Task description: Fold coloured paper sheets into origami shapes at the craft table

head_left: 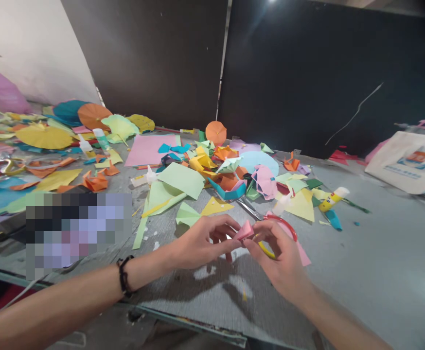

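A small piece of folded pink paper (245, 230) is pinched between my two hands, above the front part of the table. My left hand (201, 241), with a dark bracelet at the wrist, grips its left side between thumb and fingers. On its right side my right hand (276, 253) closes thumb and fingertips on the paper. Just behind my right hand lie scissors (284, 224) with red and yellow handles, partly hidden by that hand. A flat pink paper scrap (303, 255) sticks out beside them.
Coloured paper scraps and folded shapes are heaped across the grey table (365, 272). A glue stick (333, 199) lies at the right, a white glue bottle (150, 175) at the left. Paper fans (44, 136) lie farther left. A white bag (409, 163) stands at the far right.
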{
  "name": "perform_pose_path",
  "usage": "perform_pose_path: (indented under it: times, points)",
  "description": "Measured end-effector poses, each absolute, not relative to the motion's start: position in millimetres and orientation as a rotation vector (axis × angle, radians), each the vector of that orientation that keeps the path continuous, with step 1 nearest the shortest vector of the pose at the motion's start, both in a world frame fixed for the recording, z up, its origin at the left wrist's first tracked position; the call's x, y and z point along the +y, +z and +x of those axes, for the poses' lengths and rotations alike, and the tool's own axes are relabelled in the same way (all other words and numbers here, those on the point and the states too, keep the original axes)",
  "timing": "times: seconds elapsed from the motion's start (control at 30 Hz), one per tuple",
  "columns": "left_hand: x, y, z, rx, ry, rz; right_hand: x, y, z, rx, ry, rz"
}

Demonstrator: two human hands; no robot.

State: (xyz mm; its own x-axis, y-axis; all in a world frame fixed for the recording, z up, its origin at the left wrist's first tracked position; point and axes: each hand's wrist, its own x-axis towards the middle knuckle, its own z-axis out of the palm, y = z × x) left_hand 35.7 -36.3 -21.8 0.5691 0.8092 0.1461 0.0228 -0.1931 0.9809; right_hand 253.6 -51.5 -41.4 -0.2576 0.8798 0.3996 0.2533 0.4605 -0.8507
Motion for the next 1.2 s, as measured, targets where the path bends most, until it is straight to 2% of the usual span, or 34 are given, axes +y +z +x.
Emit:
perform_pose_path:
  times: [0.43, 0.83, 1.2]
  points:
    - [-29.4, -25.6, 30.0, 0.568, 0.765, 1.436, -48.3, -37.3, 253.6, -1.688, 1.077, -0.985]
    - [-32.5, -22.6, 31.3, 0.618, 0.673, 1.488, -45.7, -43.2, 251.9, -1.861, 0.530, -0.914]
    - [-30.9, -26.2, 32.9, 0.700, 0.657, 1.622, -47.2, -47.0, 253.3, -1.913, 0.601, -0.907]
